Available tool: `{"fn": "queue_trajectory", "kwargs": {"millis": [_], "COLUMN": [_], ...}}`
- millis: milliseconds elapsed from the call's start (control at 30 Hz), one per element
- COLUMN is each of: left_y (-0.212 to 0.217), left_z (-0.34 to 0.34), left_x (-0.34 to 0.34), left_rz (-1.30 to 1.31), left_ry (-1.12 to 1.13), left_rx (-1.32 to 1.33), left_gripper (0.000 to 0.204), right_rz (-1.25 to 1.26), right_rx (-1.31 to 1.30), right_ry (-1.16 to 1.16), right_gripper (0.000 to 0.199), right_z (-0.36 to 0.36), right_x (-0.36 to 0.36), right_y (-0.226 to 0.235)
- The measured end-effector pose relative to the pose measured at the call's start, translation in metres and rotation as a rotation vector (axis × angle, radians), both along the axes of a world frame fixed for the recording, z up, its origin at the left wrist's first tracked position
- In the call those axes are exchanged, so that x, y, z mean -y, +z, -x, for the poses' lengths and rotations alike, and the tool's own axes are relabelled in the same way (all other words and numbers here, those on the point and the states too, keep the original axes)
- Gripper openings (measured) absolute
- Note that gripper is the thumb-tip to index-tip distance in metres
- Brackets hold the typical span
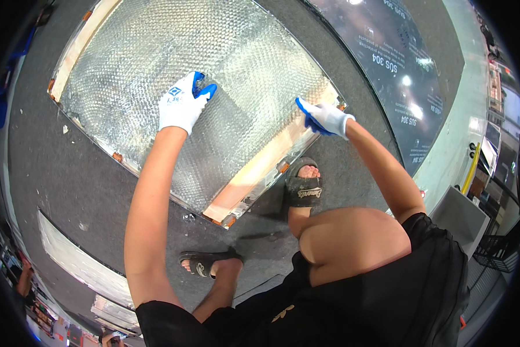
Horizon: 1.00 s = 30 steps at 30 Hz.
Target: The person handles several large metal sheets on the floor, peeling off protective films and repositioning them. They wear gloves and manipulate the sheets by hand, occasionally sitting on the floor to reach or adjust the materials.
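Observation:
On the dark floor before me lies a large panel (236, 69) with a silvery, bubbled sheet across it. Pale wooden strips edge two of its sides. My left hand (182, 104), in a white glove with blue-coated fingers, is over the middle of the sheet. Its thumb and forefinger curl round a small, crumpled, shiny bit that I cannot make out. At the near right side, my right hand (324, 118), gloved alike, lies across the wooden strip (254, 170), thumb on one side and fingers on the other; its fingertips are partly hidden.
To the right lies a dark sheet (399, 75) in printed protective film. White-faced panels (83, 257) lie at the lower left. Orange-brown blocks (283, 168) sit along the panel's edge. My sandalled foot (304, 184) is close to it. A grey bin (456, 217) stands at right.

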<state>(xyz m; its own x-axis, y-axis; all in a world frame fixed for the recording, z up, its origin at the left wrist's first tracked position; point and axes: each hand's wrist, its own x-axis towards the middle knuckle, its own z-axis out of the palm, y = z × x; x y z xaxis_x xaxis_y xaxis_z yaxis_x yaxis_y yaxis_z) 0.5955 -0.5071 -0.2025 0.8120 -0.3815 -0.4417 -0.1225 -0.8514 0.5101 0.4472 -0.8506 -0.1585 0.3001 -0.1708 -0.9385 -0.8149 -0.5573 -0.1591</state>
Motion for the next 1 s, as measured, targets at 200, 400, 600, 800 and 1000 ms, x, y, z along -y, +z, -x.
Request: {"fn": "queue_trajectory", "kwargs": {"millis": [200,400,600,800,1000], "left_y": [-0.019,-0.029,-0.026,-0.03,-0.026], "left_z": [0.029,0.072,0.101,0.114,0.12], "left_x": [-0.003,0.016,0.017,0.021,0.021], "left_rz": [-0.021,-0.09,0.002,-0.111,-0.08], "left_ry": [-0.076,-0.067,-0.108,-0.142,-0.144], "left_rx": [0.544,0.563,0.471,0.408,0.417], "left_gripper": [0.081,0.098,0.093,0.1,0.102], "right_rz": [0.277,0.462,0.418,0.475,0.582], "right_rx": [0.388,1.378,1.219,1.203,0.969], "right_ry": [0.347,0.934,0.954,0.977,0.995], "right_gripper": [0.069,0.082,0.085,0.088,0.087], "right_z": [-0.042,-0.134,-0.115,-0.1,-0.093], "right_x": [0.009,-0.02,-0.012,-0.02,-0.026], "right_y": [0.029,-0.035,-0.064,-0.071,-0.057]}}
